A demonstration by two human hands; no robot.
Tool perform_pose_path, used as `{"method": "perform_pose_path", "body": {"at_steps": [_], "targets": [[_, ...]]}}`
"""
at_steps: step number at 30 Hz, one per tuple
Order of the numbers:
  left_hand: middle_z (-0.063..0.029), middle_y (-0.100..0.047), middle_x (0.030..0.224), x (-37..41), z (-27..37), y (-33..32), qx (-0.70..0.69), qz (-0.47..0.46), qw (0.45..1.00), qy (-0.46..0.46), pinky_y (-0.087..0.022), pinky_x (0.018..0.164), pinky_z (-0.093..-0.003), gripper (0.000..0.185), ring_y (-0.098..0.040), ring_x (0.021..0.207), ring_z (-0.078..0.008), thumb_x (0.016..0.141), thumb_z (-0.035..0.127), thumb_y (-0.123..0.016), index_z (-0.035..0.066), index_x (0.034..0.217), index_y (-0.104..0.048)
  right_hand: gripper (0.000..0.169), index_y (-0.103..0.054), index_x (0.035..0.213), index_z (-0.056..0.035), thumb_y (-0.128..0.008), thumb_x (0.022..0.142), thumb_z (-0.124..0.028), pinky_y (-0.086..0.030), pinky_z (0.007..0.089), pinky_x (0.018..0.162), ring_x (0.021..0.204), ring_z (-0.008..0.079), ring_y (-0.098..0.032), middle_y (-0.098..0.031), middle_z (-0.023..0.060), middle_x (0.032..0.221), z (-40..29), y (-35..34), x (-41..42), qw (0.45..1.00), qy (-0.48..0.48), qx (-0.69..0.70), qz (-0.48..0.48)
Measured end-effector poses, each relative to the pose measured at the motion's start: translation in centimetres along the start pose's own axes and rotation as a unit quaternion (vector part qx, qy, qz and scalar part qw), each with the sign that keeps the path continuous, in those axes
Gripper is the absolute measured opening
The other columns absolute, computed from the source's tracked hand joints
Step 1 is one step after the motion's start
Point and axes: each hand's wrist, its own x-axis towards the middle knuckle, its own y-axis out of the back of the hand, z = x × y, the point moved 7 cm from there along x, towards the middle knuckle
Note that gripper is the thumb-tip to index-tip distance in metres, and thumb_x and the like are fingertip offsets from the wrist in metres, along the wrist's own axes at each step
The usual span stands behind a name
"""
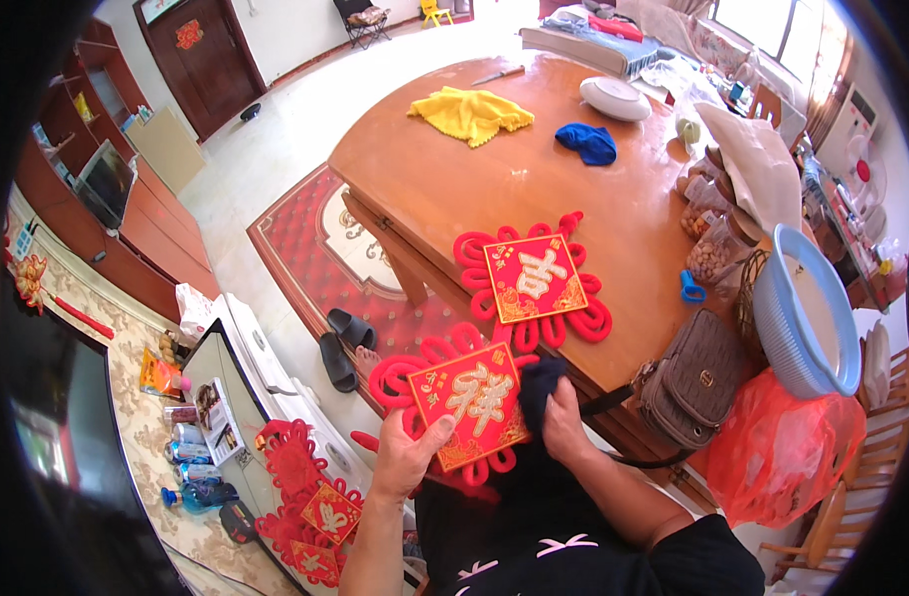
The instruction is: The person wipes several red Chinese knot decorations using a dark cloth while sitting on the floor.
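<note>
Two red Chinese knot hangings, each a square plaque with gold lettering ringed by plush cord loops, show before me. The lower hanging (465, 402) is gripped at its lower left edge by my left hand (413, 451), thumb on the plaque's face. My right hand (562, 421) holds a bunched dark cloth (541, 391) against the right edge of that plaque. Just above, the other hanging (536, 279) lies on the wooden table (439, 194) near its edge. A yellow cloth (471, 115) and a crumpled blue cloth (588, 144) lie farther back on the tabletop.
A knife (499, 75) and a white oval dish (616, 98) are at the table's far side. On the right are jars (715, 249), a brown bag (689, 380), a blue basket (804, 320) and a red plastic bag (782, 451). More red hangings (305, 484) lie at lower left.
</note>
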Motion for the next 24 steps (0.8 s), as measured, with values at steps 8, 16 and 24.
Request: {"method": "perform_pose_path", "body": {"at_steps": [8,16,24], "targets": [[-0.0107,-0.065,0.108,-0.5,-0.6,0.6,-0.093,0.004,0.995,0.033,-0.052,0.085,-0.0297,0.034,-0.065,0.094,-0.0154,0.090,0.012,-0.066,-0.004,0.118,-0.054,0.033,-0.057,0.117,-0.0076,-0.049,0.099,-0.034,-0.049,0.0306,0.088,0.096,0.0131,-0.060,-0.061,0.0026,0.109,1.4,-0.4,-0.8,0.965,-0.161,0.208,-0.020],[-0.0110,-0.065,0.108,-0.6,0.0,1.6,0.019,0.017,0.999,0.031,-0.051,0.084,-0.0287,0.038,-0.064,0.092,-0.0145,0.089,0.012,-0.067,-0.003,0.120,-0.051,0.040,-0.047,0.132,-0.0057,-0.049,0.100,-0.029,-0.046,0.0361,0.098,0.114,0.0214,-0.057,-0.058,0.0092,0.123,0.3,-0.4,-1.0,0.947,-0.189,0.217,-0.139],[-0.0115,-0.065,0.108,-0.8,0.1,0.2,0.010,-0.040,0.999,0.025,-0.051,0.086,-0.0296,0.041,-0.063,0.096,-0.0159,0.088,0.014,-0.069,-0.004,0.119,-0.051,0.017,-0.057,0.109,-0.0048,-0.052,0.095,-0.013,-0.049,0.0278,0.077,0.089,0.0104,-0.059,-0.061,0.0030,0.101,1.9,-0.2,-0.4,0.980,-0.111,0.164,0.026]]}}
